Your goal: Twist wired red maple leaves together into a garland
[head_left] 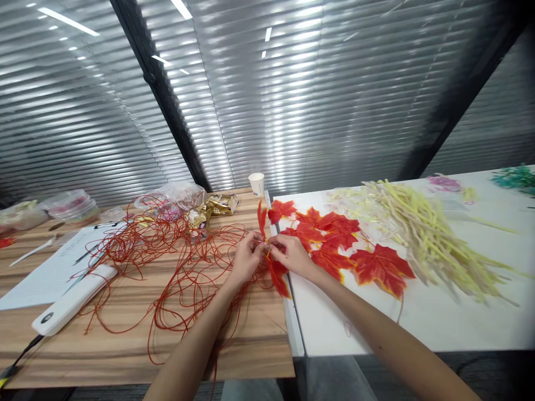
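My left hand (248,254) and my right hand (290,252) meet over the seam between two tables, fingertips pinched close together. Between them is a red artificial maple leaf (277,275), its yellow-edged lower part hanging below my right fingers. Another narrow red leaf (262,218) stands up just above my left fingertips. Both hands are closed at the leaf stems; the exact hold is too small to make out. Tangled red cord (184,278) spreads left of my left hand and runs beneath it. Several red maple leaves (334,234) lie to the right of my right hand.
A bundle of pale yellow strips (443,239) lies on the white table (451,328). A paper cup (256,184) stands at the back, near gold packets (221,204). On the wooden table (125,362) are a white elongated device (75,301), a clipboard with paper (45,270) and plastic tubs (71,205).
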`<state>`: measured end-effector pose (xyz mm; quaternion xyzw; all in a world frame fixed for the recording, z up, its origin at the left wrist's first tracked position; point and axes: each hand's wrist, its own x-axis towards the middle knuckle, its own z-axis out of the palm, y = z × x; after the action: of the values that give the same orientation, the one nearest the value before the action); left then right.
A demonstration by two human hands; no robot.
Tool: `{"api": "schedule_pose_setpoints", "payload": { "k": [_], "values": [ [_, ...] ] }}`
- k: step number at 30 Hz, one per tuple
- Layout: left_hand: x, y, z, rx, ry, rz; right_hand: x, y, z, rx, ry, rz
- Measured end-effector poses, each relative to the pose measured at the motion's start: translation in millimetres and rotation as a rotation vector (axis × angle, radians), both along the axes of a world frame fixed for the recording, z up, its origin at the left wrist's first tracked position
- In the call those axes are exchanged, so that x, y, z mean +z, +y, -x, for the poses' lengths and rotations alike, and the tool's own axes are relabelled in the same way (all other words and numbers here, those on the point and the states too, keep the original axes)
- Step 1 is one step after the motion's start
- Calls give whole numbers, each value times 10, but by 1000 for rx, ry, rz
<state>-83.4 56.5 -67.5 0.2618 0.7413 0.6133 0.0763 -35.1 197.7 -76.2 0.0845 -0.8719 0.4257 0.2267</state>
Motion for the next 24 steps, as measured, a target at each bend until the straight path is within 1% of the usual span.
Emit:
{"api": "schedule_pose_setpoints", "payload": {
  "k": [7,10,17,22,24],
  "values": [
    [89,16,-50,0,-47,-19,42,-3,-18,6,-27,-11],
    [105,21,-60,-3,-51,-24,38,-3,-15,10,-26,-5],
    [86,16,-46,-11,-43,-22,-6,8,8,6,-31,7],
    [55,20,-27,-22,-24,-36,6,13,1,5,-34,-7],
    [37,16,-7,-5,16,-39,12,14,-3,5,-26,-11]
  ]
}}
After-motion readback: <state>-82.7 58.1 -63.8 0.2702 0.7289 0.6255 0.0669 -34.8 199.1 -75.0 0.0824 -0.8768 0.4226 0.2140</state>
